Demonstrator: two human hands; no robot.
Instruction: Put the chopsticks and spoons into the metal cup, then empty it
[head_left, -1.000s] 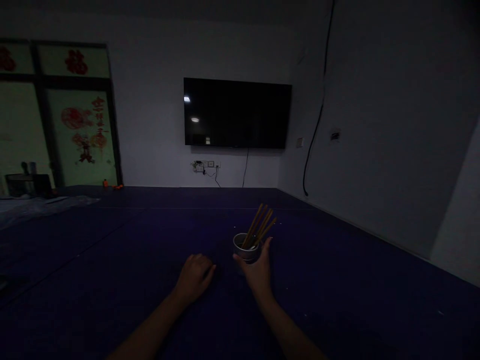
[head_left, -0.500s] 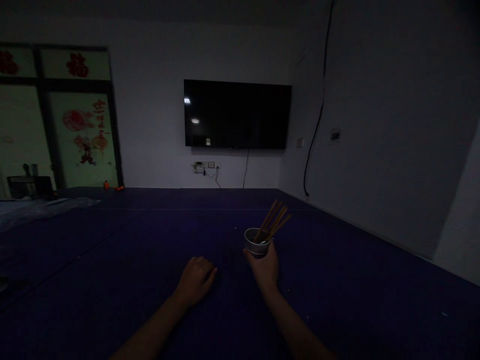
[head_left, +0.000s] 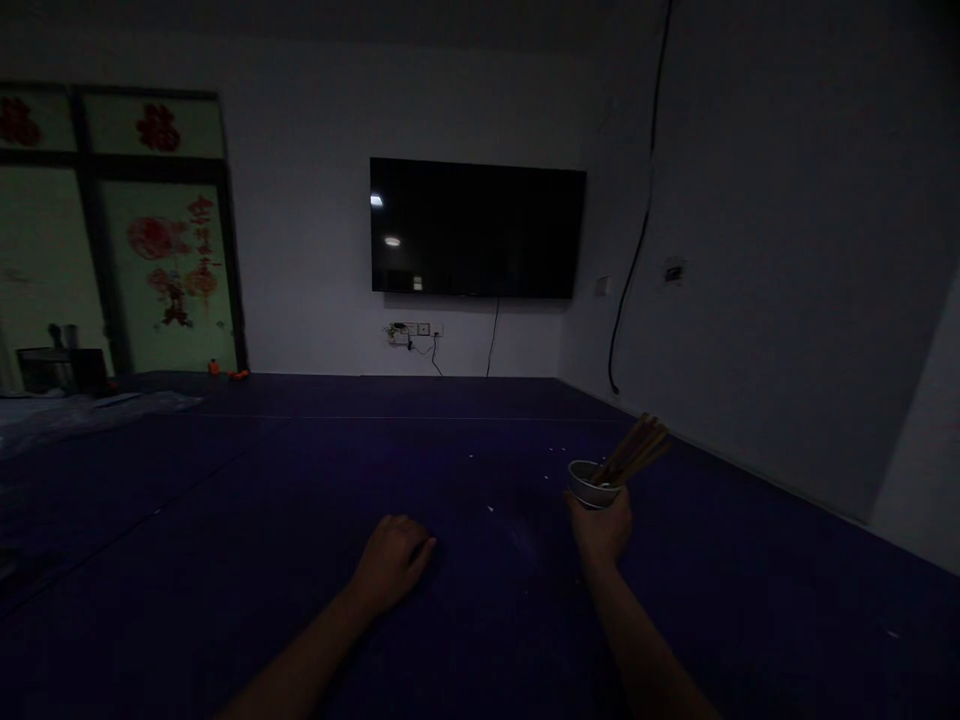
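My right hand (head_left: pixel 602 528) is wrapped around a small grey cup (head_left: pixel 592 494) with a pale rim. Out of the cup lean several thin brown sticks (head_left: pixel 636 449), tilted up to the right; their lower ends are hidden inside it. Dim light keeps me from telling exactly what kind of sticks they are. On the dark purple surface (head_left: pixel 360 450) rests my left hand (head_left: pixel 394 557), to the left of the cup and apart from it. Its fingers are curled under, with the thumb along the side, and no object shows in it.
Small white specks (head_left: pixel 490 508) dot the surface between the hands and beyond. Clear plastic sheeting (head_left: pixel 97 415) lies at the far left, near small orange objects (head_left: pixel 237 375). A wall-mounted television (head_left: pixel 478 230) is straight ahead; a black cable (head_left: pixel 636 250) hangs on the right wall.
My right hand has moved right with the cup and its sticks, uncovering white specks on the surface. My left hand has stayed in place.
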